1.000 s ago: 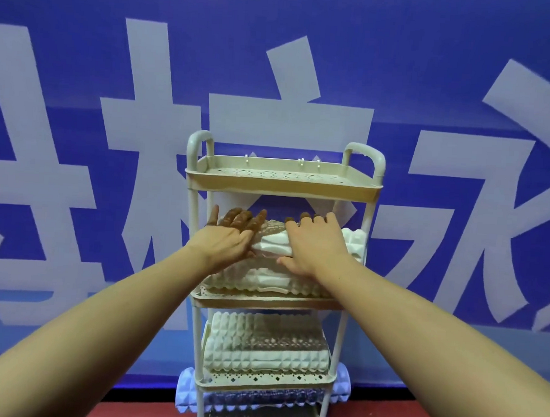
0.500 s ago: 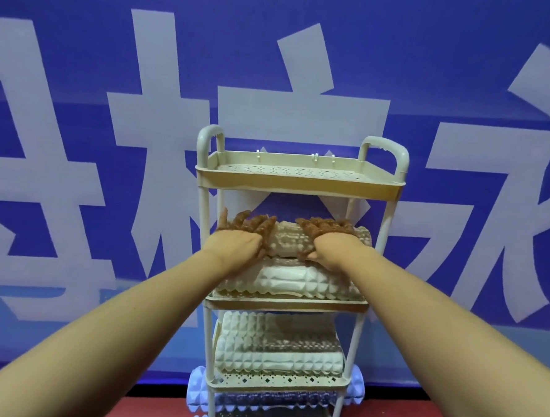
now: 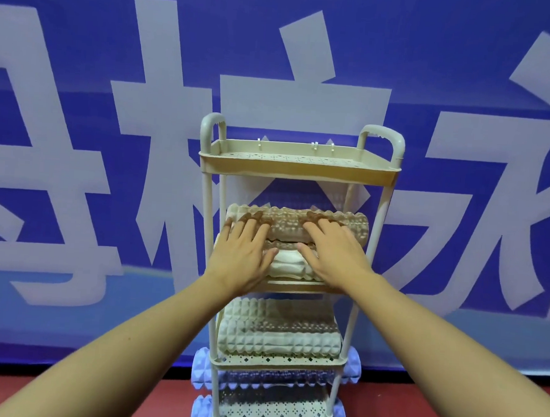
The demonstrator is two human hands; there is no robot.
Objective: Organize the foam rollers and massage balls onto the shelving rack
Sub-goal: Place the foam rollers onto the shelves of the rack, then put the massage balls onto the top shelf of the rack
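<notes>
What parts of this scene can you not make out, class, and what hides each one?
1. Head view: the fingertips of the left hand and right hand are smeared brown over the top roller.
2. Head view: most of the lower roller on that shelf is behind the hands.
3. Head view: the bottom of the rack is cut off by the lower edge.
4. Head view: the middles of the blue rollers are behind the perforated trays.

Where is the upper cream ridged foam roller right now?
In the head view, the upper cream ridged foam roller lies on the beige rack's second shelf, stacked on another cream roller, beneath the top tray, both hands resting on it.
</notes>
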